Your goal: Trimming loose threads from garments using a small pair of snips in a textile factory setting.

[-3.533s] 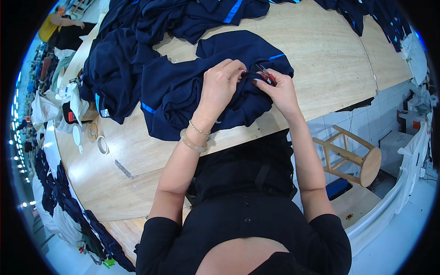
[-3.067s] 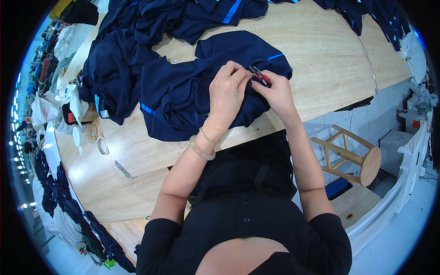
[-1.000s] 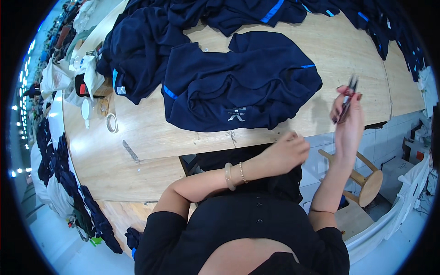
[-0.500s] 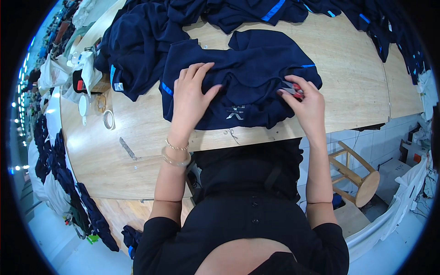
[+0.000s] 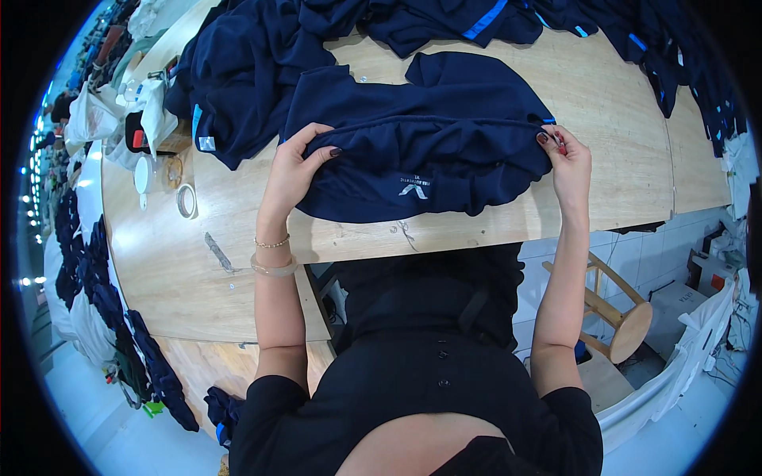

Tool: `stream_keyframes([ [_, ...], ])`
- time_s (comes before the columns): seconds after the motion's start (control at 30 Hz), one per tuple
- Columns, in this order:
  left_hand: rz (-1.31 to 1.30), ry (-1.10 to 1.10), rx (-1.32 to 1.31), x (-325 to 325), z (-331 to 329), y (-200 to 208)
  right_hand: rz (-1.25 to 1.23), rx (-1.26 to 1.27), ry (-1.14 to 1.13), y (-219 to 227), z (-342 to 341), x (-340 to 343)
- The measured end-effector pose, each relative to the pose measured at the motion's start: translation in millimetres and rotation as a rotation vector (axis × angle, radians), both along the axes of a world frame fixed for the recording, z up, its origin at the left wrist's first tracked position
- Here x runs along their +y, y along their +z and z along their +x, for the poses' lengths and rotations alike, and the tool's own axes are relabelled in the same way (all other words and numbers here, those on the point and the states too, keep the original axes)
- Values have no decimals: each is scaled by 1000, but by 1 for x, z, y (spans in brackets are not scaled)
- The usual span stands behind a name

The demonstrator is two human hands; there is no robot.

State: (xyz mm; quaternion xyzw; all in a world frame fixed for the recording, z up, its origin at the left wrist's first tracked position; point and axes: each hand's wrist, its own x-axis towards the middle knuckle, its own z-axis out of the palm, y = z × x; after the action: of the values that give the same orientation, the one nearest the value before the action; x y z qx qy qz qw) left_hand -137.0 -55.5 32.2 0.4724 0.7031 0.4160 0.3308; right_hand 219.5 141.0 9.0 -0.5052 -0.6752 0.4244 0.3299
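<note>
A navy blue garment [image 5: 444,155] with light blue trim lies on the wooden table in front of me, its white printed label facing up. My left hand [image 5: 292,178] pinches the left end of a folded edge between thumb and fingers. At the right end of that edge, my right hand [image 5: 573,168] grips the fabric. Tucked in the same hand is a small pair of thread snips [image 5: 561,143] with red handles, mostly hidden by the fingers. The edge runs nearly straight between the two hands.
More navy garments lie heaped at the left [image 5: 238,79] and along the table's far side. A roll of tape [image 5: 186,201] rests on the table [image 5: 175,262] at left. Beyond the near edge, at lower right, is a wooden stool [image 5: 631,332].
Both hands have moved apart to the two ends of the edge, drawing it out straight. My left hand, which lay spread on the fabric, now pinches it. The snips' blades no longer show.
</note>
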Motion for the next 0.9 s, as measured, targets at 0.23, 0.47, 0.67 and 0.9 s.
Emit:
stream_keyframes([
  [0.23, -39, -78, 66, 3, 2, 4, 224, 6, 63, -1, -5, -1],
  [0.47, 58, -143, 416, 38, 54, 36, 444, -224, 211, 23, -10, -28],
  [0.67, 379, -379, 808, 88, 80, 1, 701, -311, 223, 18, -7, -50],
  [0.9, 424, -135, 802, 44, 85, -24, 823, -274, 122, 2, -3, -56],
])
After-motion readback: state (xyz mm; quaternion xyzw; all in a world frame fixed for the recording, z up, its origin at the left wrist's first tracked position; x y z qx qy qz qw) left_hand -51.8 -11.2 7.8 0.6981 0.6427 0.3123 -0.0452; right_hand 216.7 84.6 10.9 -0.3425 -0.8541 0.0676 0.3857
